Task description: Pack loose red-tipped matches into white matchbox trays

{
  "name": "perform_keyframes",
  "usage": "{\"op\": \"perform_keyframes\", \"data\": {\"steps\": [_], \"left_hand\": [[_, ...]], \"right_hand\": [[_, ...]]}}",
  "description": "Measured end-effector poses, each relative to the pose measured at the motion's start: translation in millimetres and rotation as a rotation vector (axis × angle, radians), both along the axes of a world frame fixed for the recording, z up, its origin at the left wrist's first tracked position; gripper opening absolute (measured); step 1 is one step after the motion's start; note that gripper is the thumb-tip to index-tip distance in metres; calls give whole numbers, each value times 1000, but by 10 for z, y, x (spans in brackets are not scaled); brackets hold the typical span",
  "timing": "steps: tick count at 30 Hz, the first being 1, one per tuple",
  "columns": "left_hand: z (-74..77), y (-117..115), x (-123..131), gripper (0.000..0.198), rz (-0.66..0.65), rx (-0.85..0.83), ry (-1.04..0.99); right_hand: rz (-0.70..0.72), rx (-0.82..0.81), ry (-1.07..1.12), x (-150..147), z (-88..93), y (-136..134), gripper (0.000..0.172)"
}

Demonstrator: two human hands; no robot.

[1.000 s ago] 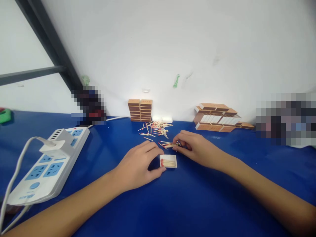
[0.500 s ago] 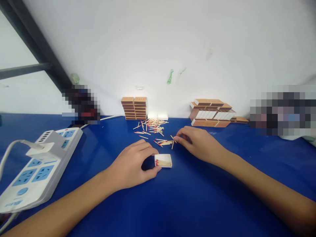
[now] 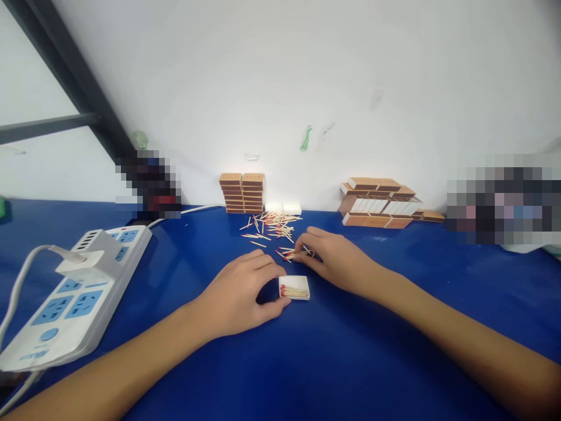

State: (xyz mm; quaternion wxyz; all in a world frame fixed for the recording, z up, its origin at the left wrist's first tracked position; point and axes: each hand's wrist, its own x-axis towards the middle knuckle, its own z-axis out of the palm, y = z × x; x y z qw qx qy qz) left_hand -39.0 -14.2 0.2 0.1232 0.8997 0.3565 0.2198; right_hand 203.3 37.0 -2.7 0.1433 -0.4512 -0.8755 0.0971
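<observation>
My left hand (image 3: 243,292) grips the left end of a small white matchbox tray (image 3: 294,281) between thumb and fingers. Several red-headed matches (image 3: 295,292) lie side by side along the tray's near side, heads to the left. Just behind the tray, my right hand (image 3: 328,254) has its thumb and fingertips closed on matches in a small loose group (image 3: 286,252). The fingers partly cover those matches, so how many they pinch is hidden. Farther back is a larger scattered pile of matches (image 3: 278,223) on the blue table.
Against the wall stand two neat columns of closed matchboxes (image 3: 242,193). More matchboxes (image 3: 377,219) are stacked at the back right, and white trays (image 3: 291,208) sit behind the pile. A white power strip (image 3: 87,304) with a plugged-in cable lies at the left.
My right hand has moved left over the small group of matches, its fingertips now among them. My left hand still holds the tray. The whole view has shifted slightly.
</observation>
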Motion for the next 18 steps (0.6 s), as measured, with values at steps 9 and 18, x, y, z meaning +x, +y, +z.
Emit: {"op": "perform_keyframes", "data": {"steps": [9, 18], "left_hand": [[-3, 14, -12, 27, -1, 4, 9], [-37, 59, -41, 25, 7, 22, -17]], "right_hand": [[45, -150, 10, 82, 45, 61, 18], [-13, -224, -130, 71, 124, -21, 17]]}}
